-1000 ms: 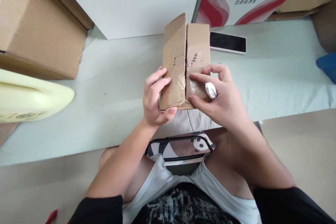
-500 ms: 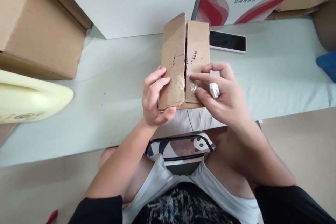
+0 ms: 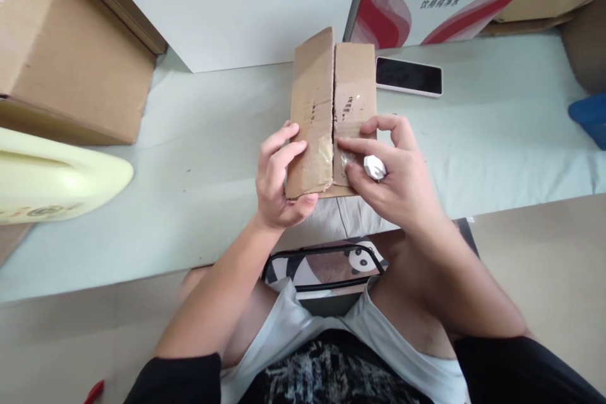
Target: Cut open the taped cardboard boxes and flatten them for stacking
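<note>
A small brown cardboard box (image 3: 310, 88) sits before me with its two top flaps meeting at a narrow, ragged gap. My left hand (image 3: 279, 183) grips the box's near left corner, fingertips on the left flap and thumb along the front edge. Over the right flap (image 3: 355, 76), my right hand (image 3: 398, 170) has its forefinger and thumb at a piece of clear tape (image 3: 347, 160). Tucked in that hand is a small white faceted object (image 3: 375, 168), the rest of it hidden. More tape shows on the left flap.
A phone (image 3: 409, 77) lies right of the box on the pale green cloth (image 3: 213, 158). Behind stand a white panel (image 3: 227, 6) and a red-and-white carton (image 3: 440, 0). Large cardboard boxes (image 3: 80, 44) and a pale yellow object (image 3: 61, 177) are at left; a blue object (image 3: 589, 120) is at right.
My right hand has shifted slightly left, its finger and thumb still at the flap's tape. The gap between the flaps looks a bit narrower. My left hand has kept its grip.
</note>
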Demonstrator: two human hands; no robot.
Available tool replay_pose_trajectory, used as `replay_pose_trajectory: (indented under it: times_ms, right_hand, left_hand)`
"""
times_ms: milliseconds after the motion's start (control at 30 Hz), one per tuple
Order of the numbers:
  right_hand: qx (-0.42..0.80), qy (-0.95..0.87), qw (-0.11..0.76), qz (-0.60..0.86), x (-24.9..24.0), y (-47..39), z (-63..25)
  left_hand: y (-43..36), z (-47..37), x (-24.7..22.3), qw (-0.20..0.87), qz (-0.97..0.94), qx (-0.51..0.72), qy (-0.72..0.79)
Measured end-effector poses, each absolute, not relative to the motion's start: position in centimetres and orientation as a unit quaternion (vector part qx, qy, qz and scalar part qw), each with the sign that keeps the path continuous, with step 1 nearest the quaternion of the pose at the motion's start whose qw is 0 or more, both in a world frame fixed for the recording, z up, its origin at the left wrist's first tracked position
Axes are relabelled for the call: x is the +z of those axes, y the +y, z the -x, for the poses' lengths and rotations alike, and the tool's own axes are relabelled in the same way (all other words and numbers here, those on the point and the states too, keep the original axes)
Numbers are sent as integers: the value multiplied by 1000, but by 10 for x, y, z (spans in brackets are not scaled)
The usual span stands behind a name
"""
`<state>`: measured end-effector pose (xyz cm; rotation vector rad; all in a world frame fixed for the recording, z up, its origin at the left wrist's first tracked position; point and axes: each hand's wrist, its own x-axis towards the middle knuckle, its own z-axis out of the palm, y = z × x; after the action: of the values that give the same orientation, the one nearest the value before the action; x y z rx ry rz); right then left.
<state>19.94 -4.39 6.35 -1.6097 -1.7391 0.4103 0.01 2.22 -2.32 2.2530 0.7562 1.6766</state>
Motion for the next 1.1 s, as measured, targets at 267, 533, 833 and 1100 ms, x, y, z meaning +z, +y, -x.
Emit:
replay_pose_trajectory:
  times_ms: [267,533,833,1100]
  right_hand:
    - [123,-681,368,621,60,-43,-197]
    - [137,-677,384,613,58,-42,-199]
    - [71,-708,365,601,63,-48,-198]
    - [48,-760,279,585,67,-52,-199]
  left_hand:
    - [19,1,-21,119,-774,559,273]
    - [20,2,-21,110,-780,557,264]
    - [21,2,-17,111,-780,566,242]
    - [16,1,-19,146,-773,561,258]
